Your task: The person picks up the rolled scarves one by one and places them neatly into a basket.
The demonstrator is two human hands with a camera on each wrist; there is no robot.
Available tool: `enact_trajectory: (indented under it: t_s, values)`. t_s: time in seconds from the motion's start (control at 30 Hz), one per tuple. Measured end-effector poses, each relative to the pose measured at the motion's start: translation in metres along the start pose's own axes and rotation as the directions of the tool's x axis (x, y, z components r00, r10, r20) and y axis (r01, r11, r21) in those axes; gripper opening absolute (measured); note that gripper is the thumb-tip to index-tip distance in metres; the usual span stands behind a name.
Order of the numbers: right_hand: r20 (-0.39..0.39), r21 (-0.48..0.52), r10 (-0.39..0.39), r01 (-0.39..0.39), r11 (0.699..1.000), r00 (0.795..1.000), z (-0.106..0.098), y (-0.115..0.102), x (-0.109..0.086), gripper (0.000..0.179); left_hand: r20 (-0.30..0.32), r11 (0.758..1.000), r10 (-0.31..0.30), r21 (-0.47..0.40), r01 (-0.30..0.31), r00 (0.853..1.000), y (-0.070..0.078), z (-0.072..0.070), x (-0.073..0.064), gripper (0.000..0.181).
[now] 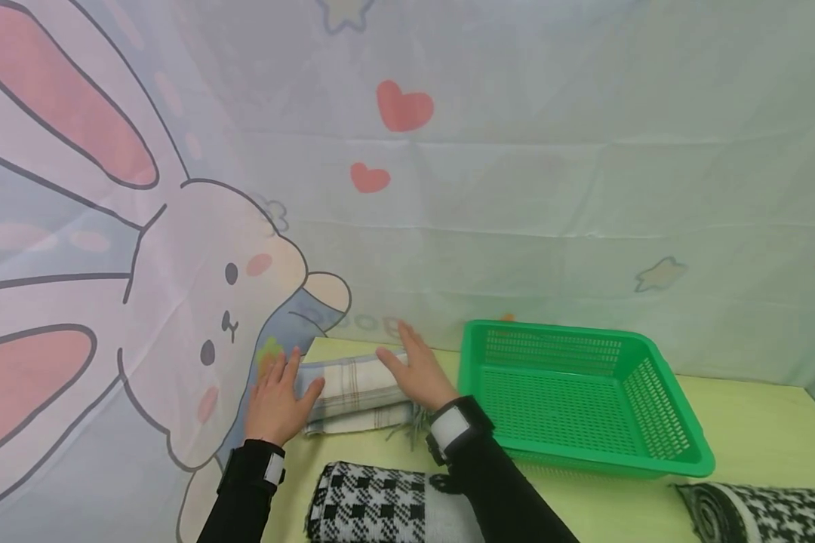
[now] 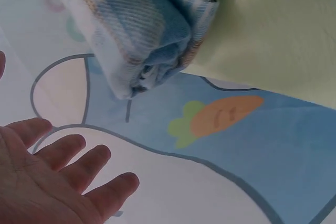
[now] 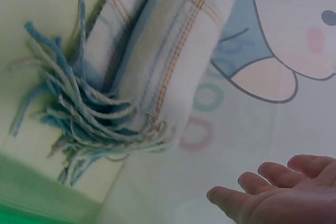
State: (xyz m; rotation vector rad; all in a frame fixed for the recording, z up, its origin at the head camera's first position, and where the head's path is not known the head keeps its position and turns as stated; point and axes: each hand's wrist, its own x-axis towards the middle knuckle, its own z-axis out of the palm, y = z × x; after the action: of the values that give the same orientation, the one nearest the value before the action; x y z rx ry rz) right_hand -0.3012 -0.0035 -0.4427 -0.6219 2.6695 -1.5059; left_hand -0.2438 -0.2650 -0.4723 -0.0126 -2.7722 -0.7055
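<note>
A rolled plaid scarf [image 1: 353,388] in white and light blue with brown lines lies on the table's far left part. My left hand [image 1: 276,400] is at the scarf's left end, fingers spread; in the left wrist view a gap shows between that hand [image 2: 58,177] and the scarf [image 2: 131,24]. At the other end is my right hand [image 1: 421,371], also with straight fingers. The right wrist view shows this hand [image 3: 283,192] apart from the scarf [image 3: 178,40], whose blue and white fringe [image 3: 94,124] hangs loose. Neither hand holds anything.
A green plastic basket [image 1: 550,403] stands right of the scarf. One black-and-white houndstooth roll [image 1: 373,501] lies in front, partly behind my right sleeve; another patterned roll [image 1: 788,513] lies at the near right. A printed rabbit curtain [image 1: 516,188] hangs behind the yellow-green table [image 1: 754,422].
</note>
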Motion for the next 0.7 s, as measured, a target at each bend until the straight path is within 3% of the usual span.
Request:
enact_trajectory:
  t_s: [0.17, 0.33, 0.5, 0.7]
  values:
    - [-0.042, 0.05, 0.002, 0.0, 0.999, 0.999, 0.009, 0.011, 0.009, 0.069, 0.01, 0.999, -0.021, -0.05, 0.022, 1.0, -0.008, 0.005, 0.003, 0.077]
    - [-0.086, 0.148, 0.108, -0.095, 0.984, 0.99, 0.015, 0.018, 0.011, 0.074, 0.041, 0.991, -0.071, -0.111, 0.075, 0.997, -0.014, 0.009, 0.007, 0.079]
    - [-0.13, 0.205, 0.233, -0.203, 0.957, 0.964, 0.022, 0.024, 0.013, 0.079, 0.071, 0.98, -0.107, -0.159, 0.117, 0.992, -0.019, 0.014, 0.009, 0.082]
    - [-0.197, 0.287, 0.339, -0.277, 0.917, 0.92, 0.029, 0.027, 0.018, 0.076, 0.075, 0.968, -0.129, -0.207, 0.142, 0.989, -0.027, 0.021, 0.011, 0.084]
